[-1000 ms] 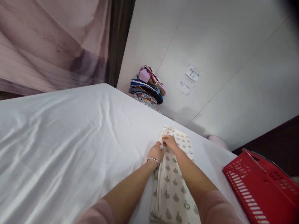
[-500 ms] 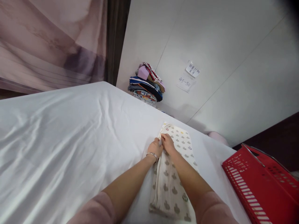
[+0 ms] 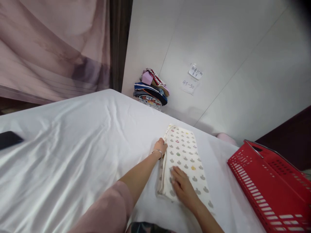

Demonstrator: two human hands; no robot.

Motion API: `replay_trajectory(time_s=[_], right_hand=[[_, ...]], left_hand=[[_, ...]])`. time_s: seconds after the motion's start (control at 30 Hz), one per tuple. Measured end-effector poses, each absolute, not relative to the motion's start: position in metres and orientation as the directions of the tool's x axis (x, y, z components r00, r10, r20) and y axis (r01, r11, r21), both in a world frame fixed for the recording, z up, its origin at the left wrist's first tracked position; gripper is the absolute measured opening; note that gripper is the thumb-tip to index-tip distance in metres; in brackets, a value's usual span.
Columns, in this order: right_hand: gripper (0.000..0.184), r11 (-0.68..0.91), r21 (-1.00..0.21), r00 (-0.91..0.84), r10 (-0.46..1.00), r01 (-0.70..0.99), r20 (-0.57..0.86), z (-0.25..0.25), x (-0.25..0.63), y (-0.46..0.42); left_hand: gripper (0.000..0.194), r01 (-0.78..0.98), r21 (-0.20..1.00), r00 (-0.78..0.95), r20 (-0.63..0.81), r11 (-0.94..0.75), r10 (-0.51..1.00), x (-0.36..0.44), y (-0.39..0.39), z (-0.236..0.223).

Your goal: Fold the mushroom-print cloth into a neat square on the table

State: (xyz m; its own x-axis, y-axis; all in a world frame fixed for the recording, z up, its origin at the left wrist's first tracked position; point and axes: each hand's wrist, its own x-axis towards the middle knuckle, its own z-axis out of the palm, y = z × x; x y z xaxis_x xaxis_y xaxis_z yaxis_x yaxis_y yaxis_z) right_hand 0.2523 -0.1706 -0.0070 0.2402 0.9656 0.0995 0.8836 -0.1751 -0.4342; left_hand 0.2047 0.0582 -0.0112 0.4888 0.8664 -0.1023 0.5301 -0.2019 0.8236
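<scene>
A wrinkled white sheet [image 3: 85, 155] spreads before me, a red basket [image 3: 274, 181] at right. On it lies the folded printed cloth [image 3: 187, 150] – its layers might skew if I push sideways. My left hand [image 3: 160, 147] curls at its left edge – grip unclear; my right hand [image 3: 182, 185] lies open on top, grasping nothing.

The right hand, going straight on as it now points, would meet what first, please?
Past the folded white cloth with grey print beneath it, the right hand would probably meet the left hand, though depth is unclear.
</scene>
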Motion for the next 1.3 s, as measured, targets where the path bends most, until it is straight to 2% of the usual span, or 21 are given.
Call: replay_trajectory(time_s=[0.1,0.2,0.3,0.4,0.53,0.63,0.97,1.3], right_hand=[[0.04,-0.237,-0.419,0.353,0.908,0.876,0.225,-0.008,0.269,-0.201],[0.042,-0.348,-0.418,0.502,0.792,0.839,0.348,-0.014,0.306,-0.229],[0.05,-0.485,-0.477,0.662,0.67,0.733,0.336,-0.024,0.338,-0.248],[0.055,-0.544,-0.596,0.772,0.597,0.591,0.219,-0.033,0.346,-0.255],[0.057,-0.49,-0.68,0.765,0.623,0.545,0.164,-0.035,0.333,-0.251],[0.057,-0.485,-0.705,0.781,0.604,0.517,0.158,-0.034,0.329,-0.249],[0.056,-0.482,-0.725,0.794,0.59,0.491,0.146,-0.033,0.33,-0.25],[0.055,-0.466,-0.735,0.792,0.591,0.492,0.155,-0.034,0.331,-0.249]], left_hand=[[0.012,0.54,0.814,0.494,-0.101,-0.213,0.864,0.202,0.057,-0.008],[0.014,0.553,0.8,0.505,-0.097,-0.235,0.858,0.201,0.056,-0.004],[0.013,0.572,0.781,0.51,-0.099,-0.251,0.854,0.203,0.056,-0.001],[0.014,0.602,0.761,0.496,-0.12,-0.241,0.86,0.207,0.056,0.001],[0.025,0.647,0.736,0.46,-0.167,-0.201,0.872,0.213,0.057,0.001],[0.025,0.671,0.719,0.44,-0.189,-0.181,0.878,0.215,0.058,0.001],[0.013,0.676,0.72,0.426,-0.205,-0.159,0.881,0.216,0.057,0.003],[0.024,0.666,0.738,0.389,-0.223,-0.106,0.894,0.212,0.059,0.009]])
